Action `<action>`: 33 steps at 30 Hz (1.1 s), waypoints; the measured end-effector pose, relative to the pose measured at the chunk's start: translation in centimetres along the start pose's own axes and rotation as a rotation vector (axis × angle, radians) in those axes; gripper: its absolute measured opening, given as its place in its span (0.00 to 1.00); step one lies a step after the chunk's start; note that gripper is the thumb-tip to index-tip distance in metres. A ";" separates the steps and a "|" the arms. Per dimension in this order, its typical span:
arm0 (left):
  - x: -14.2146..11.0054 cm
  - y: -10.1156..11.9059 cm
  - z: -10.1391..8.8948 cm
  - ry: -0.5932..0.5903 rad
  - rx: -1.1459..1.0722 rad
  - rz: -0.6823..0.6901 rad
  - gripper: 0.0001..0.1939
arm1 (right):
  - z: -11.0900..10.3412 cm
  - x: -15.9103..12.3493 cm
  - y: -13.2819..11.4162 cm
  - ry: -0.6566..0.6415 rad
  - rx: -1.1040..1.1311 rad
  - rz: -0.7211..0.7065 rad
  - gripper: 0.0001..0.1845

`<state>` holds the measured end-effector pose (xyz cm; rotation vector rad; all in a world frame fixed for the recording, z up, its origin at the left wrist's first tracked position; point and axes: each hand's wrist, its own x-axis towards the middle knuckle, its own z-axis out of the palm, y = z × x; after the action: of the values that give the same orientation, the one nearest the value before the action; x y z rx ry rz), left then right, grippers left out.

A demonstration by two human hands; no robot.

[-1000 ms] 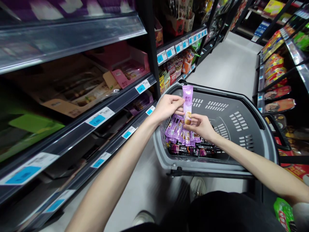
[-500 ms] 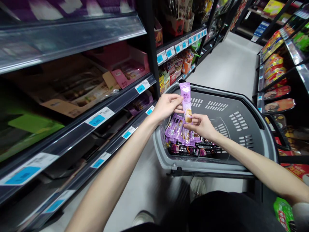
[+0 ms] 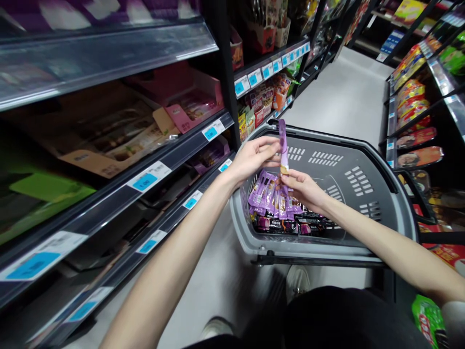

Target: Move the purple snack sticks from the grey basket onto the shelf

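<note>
Between my two hands a slim purple milk tea sachet (image 3: 283, 140) stands upright, turned nearly edge-on, above the grey shopping basket (image 3: 241, 235). My left hand (image 3: 259, 155) pinches its upper part from the left. Lower down, my right hand (image 3: 303, 186) grips the bottom end between thumb and fingers. Beneath the hands, several more purple sachets (image 3: 267, 194) lie fanned out in the basket's left part. Dark sachets (image 3: 278, 224) with purple pictures lie in front of them along the near wall.
A shelf rack (image 3: 145, 179) with price tags and open cartons runs along the left. More shelves (image 3: 414, 116) with bright packets stand on the right. The pale floor (image 3: 337, 97) stretches away beyond the basket. A green packet (image 3: 428, 320) shows at lower right.
The held sachet has turned from showing its printed front to nearly edge-on, and both hands have shifted with it. The sachets in the basket look the same.
</note>
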<state>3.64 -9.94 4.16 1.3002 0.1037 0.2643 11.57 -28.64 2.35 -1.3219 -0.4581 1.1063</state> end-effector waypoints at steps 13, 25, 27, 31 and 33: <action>-0.5 0.1 0.1 -0.069 -0.012 -0.074 0.32 | 0.1 -0.2 0.2 0.072 -0.152 -0.025 0.22; -0.5 0.2 0.2 -0.095 0.011 -0.090 0.26 | -0.4 0.0 0.5 0.070 -0.169 -0.009 0.21; -0.5 0.2 0.2 -0.093 0.014 -0.090 0.25 | -0.4 0.0 0.5 0.075 -0.169 -0.010 0.20; -0.5 0.1 0.1 -0.091 0.018 -0.083 0.26 | -0.5 0.0 0.6 0.071 -0.170 -0.018 0.19; -0.5 0.0 0.1 -0.092 0.018 -0.079 0.26 | -0.5 0.0 0.7 0.066 -0.169 -0.020 0.19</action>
<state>3.22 -10.16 4.19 1.3206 0.0794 0.1361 11.75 -28.97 1.58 -1.4939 -0.5241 1.0217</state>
